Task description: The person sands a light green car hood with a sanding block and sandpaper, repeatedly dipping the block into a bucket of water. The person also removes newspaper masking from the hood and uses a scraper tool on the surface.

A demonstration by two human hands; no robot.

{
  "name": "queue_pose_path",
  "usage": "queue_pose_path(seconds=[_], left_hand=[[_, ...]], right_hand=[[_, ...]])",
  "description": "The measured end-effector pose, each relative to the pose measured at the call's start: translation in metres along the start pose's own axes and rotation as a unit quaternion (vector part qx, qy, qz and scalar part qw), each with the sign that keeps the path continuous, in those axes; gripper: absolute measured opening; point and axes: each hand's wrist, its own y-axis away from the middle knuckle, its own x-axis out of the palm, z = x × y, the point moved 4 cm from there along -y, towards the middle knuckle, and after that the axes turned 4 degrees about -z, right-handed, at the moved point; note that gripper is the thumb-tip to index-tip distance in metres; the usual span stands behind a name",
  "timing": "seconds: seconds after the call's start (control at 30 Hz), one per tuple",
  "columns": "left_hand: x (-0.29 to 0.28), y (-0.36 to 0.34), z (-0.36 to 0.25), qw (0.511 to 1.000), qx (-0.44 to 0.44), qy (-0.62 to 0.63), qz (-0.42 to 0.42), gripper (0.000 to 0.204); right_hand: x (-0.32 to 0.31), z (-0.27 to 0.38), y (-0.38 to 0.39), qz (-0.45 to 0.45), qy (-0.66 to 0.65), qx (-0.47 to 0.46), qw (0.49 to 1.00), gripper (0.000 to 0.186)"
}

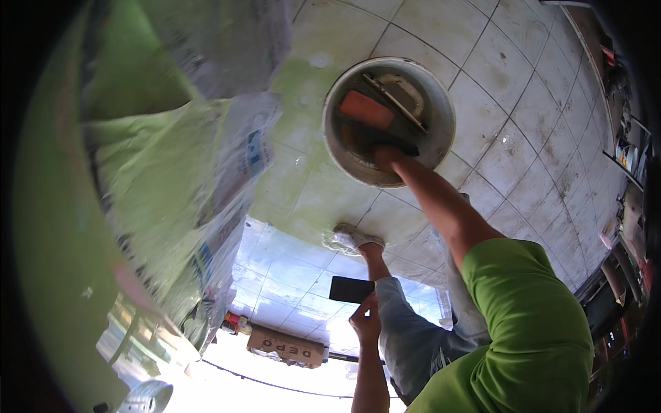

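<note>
A round bucket [446, 131] stands on the tiled floor. My right hand [387, 158] is down inside it, its fingers lost in shadow beside a dark object [407, 147]; I cannot make out whether it grips anything. In the bucket lie a reddish-orange block [366, 109] and a trowel [410, 96] with a curved, pale handle, leaning at a slant. Below the bucket, near my leg, my left hand [365, 318] is closed on the edge of a flat dark rectangular plate [351, 289]. The part of the plate inside the fingers is hidden.
Crumpled plastic sheeting [234, 158] hangs along a green wall [51, 206] on the left. My shod foot [351, 238] is on wet-looking tiles [289, 186]. A cardboard box [286, 345] lies by the bright doorway. Assorted clutter [626, 165] lines the right edge.
</note>
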Motion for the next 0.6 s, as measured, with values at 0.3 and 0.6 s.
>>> queue_pose_path(seconds=[0.3,0.6], left_hand=[[-0.174,0.13,0.033,0.982,0.134,0.027,-0.13,0.026],[-0.471,0.181,-0.154,0.786,0.537,0.019,-0.305,0.028]], right_hand=[[-0.101,0.141,0.228,-0.339,-0.19,-0.251,0.887,0.055],[-0.154,0.484,0.424,-0.46,-0.095,-0.307,0.828,0.09]])
